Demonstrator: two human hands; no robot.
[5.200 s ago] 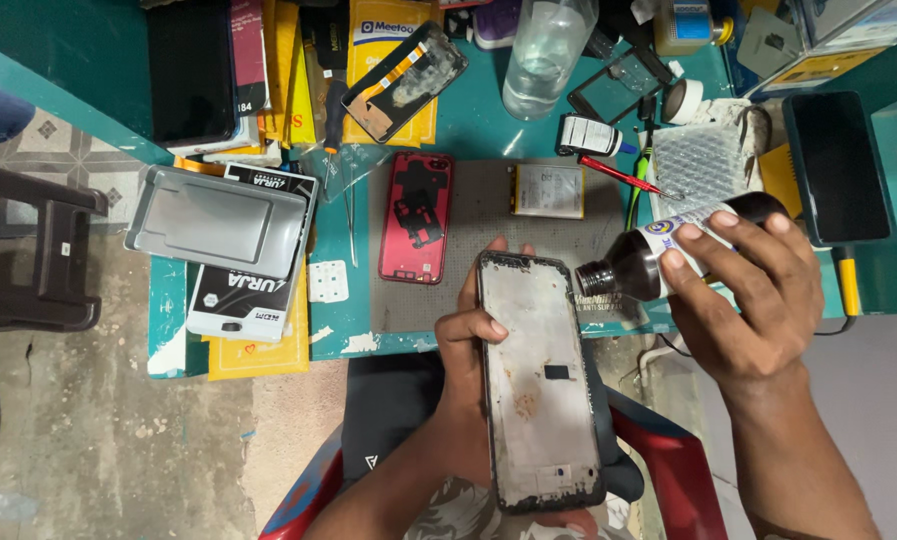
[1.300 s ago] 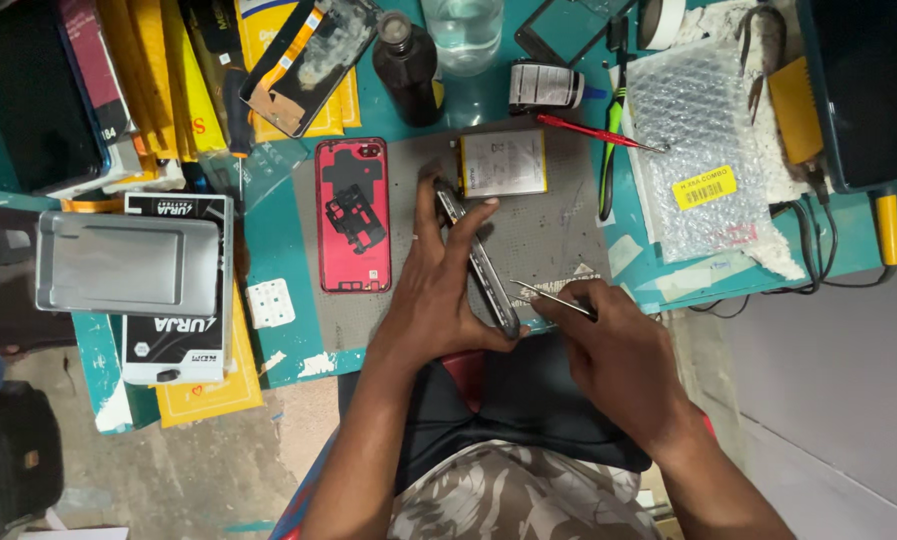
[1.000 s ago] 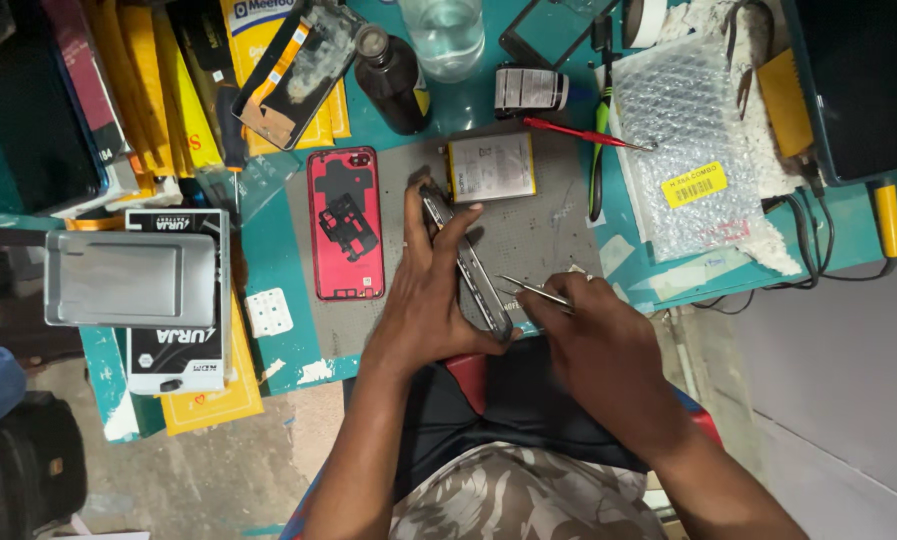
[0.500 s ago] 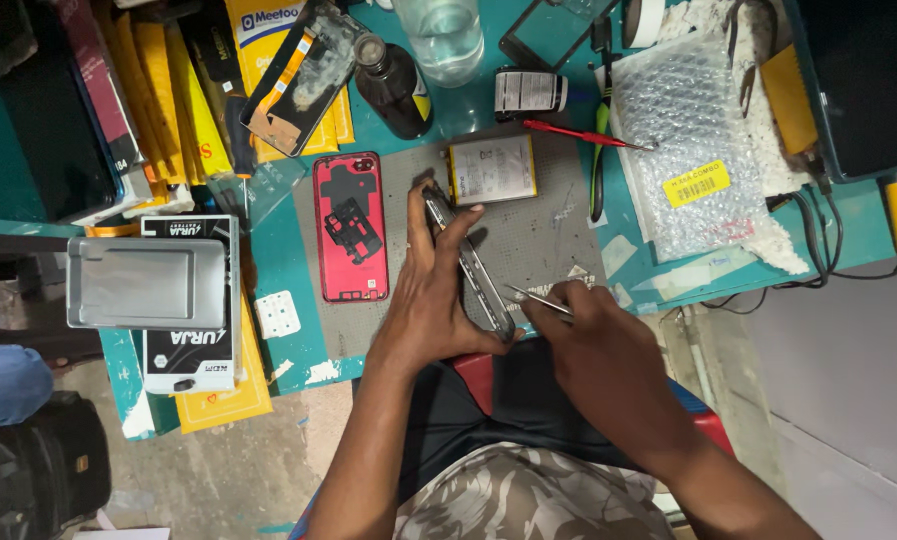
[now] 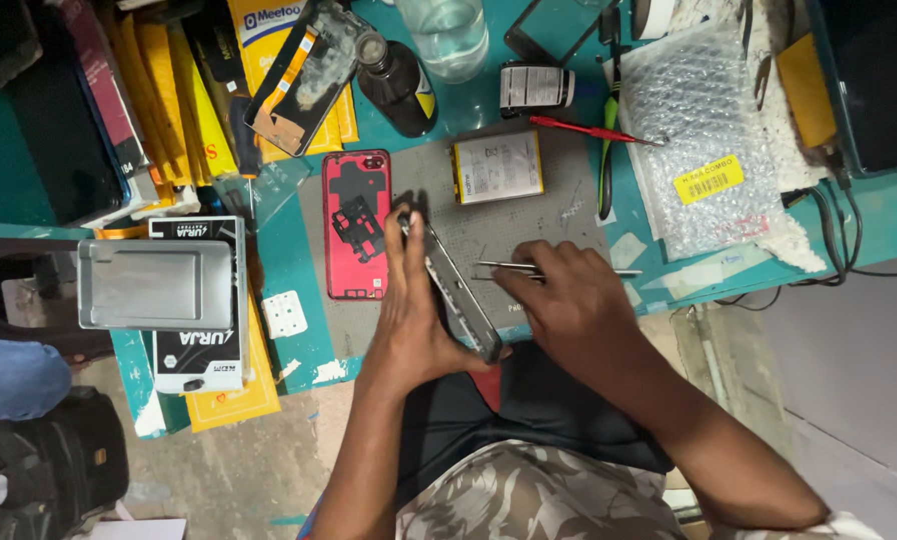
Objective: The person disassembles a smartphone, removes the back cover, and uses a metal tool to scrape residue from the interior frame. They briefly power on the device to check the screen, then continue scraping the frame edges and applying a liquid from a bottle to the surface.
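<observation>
Phone frame (image 5: 455,290) stands edgewise in left hand (image 5: 415,310), right hand (image 5: 568,305) alongside

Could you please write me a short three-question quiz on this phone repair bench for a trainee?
1. True or false: the left hand holds the phone frame flat on the grey mat.
2. Which tool does the right hand hold: A) red screwdriver, B) metal tweezers, C) scissors?
3. What lies on the mat directly left of the left hand?

Key
1. False: the frame stands tilted on its edge.
2. B; the red screwdriver lies untouched beyond the mat.
3. The red back cover, inner side up.
</observation>
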